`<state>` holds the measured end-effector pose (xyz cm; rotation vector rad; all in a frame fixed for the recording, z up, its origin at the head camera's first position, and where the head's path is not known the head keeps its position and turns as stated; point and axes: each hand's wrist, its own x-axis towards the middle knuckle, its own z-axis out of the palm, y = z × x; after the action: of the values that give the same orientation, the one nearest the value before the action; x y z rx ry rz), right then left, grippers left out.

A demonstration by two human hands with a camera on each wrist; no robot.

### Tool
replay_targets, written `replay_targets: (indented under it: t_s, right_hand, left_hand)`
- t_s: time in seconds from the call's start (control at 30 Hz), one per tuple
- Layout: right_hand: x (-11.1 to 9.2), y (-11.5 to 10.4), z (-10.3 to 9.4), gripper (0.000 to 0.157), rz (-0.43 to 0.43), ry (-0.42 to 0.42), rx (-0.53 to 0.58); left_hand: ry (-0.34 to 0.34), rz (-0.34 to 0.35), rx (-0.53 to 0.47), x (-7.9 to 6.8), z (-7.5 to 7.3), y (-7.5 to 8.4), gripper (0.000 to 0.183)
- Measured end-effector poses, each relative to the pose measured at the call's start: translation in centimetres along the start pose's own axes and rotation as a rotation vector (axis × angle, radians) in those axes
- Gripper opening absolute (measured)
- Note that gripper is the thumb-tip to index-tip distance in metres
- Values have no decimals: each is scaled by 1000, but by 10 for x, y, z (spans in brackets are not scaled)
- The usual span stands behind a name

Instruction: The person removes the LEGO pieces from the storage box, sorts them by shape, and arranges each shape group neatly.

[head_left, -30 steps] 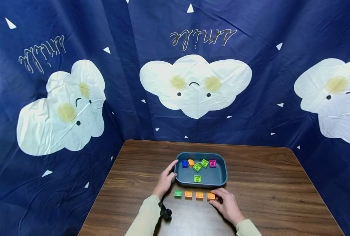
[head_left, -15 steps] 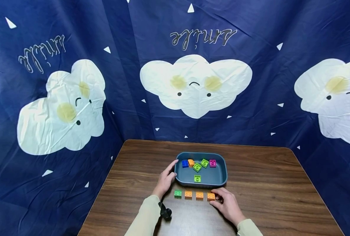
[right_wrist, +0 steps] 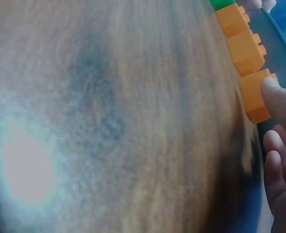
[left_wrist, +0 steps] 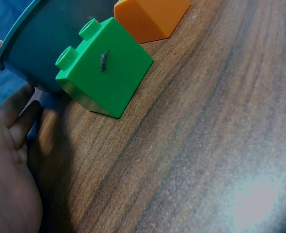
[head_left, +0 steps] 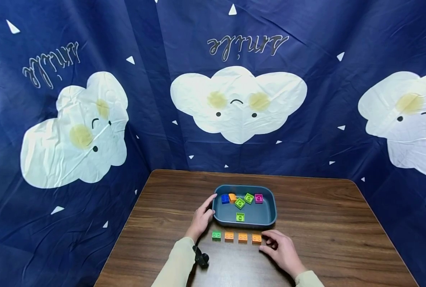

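My left hand [head_left: 199, 220] rests at the left side of a dark teal plastic bin [head_left: 274, 215], index finger and thumb against its rim. In front of the bin, a row holds a green building block [head_left: 216, 236] and three orange ones. Beside the rightmost orange block [head_left: 256, 239], my right hand [head_left: 281, 251] has its thumb and index finger spread, with nothing gripped. The right wrist view shows the thumb overlapping that orange block [right_wrist: 254, 97]. The green block [left_wrist: 102, 68] stands studs up near the left hand in the left wrist view.
Inside the bin lie a blue block [head_left: 225, 199], an orange piece [head_left: 232, 198], a magenta block [head_left: 258, 198] and several lime ones, one lime block [head_left: 240, 217] near the front wall. The brown wooden table [head_left: 324, 223] is backed by dark blue fabric [head_left: 155, 131] with clouds.
My right hand has let go of the rightmost orange block and drawn slightly right and down. That block stays at the row's end; the left hand and bin have not moved.
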<state>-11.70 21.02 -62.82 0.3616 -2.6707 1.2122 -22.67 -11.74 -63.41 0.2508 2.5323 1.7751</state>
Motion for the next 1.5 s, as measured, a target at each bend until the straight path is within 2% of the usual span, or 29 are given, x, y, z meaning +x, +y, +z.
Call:
replay_targets:
  t_s: [0.17,0.2,0.4,0.43,0.83,1.0,1.2,1.37,1.5]
  right_hand:
    - [-5,-10,-10,40,-12,13,1]
    - [-6,-12,-11,40,-28,25,-9]
    - [-3,-24,-21,37,-169,104,-31]
    - [-1,-26,-23,36,-180,108,-21]
    - [37,-46,-42,34,-162,124,-19]
    - [59,-48,-42,41,-149,83,-59]
    - [95,-48,-31,43,-165,7,-88]
    - [123,-49,-19,42,-160,-89,-135]
    - [136,-54,-11,45,-144,-184,-192]
  left_hand:
    - [21,12,14,-1,2,-2,64]
    - [14,9,9,-3,0,4,64]
    - [-3,-14,-25,-4,0,6,62]
    - [3,-16,-24,-2,2,2,62]
    - [1,-35,-23,-2,1,4,62]
    - [0,-38,-26,-3,1,3,63]
    - [7,-32,-21,-1,-1,1,63]
    - [20,-15,-4,-1,-2,-1,63]
    - [16,-11,6,-2,-1,-1,63]
